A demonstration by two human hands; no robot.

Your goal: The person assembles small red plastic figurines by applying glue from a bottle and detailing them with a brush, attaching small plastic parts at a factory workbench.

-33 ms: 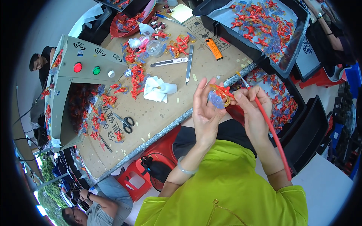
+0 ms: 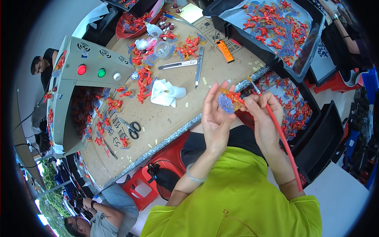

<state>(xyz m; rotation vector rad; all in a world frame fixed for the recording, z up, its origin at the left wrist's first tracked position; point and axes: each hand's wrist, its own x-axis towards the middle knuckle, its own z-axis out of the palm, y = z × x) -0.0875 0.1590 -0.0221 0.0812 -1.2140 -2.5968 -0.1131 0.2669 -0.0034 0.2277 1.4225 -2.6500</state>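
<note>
Now left hand (image 2: 216, 118) pinches figurine (image 2: 231, 100).

A grey control box (image 2: 92, 69) is standing at the table's (image 2: 158, 126) left end, showing a red, a green and a white button; scissors (image 2: 131, 127) are lying just below it among scattered red figures (image 2: 144, 79); a crumpled white tissue (image 2: 166, 93) is resting near the table's middle; two metal blades (image 2: 189, 65) are lying above it, with an orange lighter (image 2: 225, 51) to their right; a black tray (image 2: 276, 27) of red and blue pieces is sitting at the top right; another tray (image 2: 300, 110) is lying lower right; a red stool (image 2: 142, 185) is standing under the table edge; two other people are sitting at the left and lower left.
</note>
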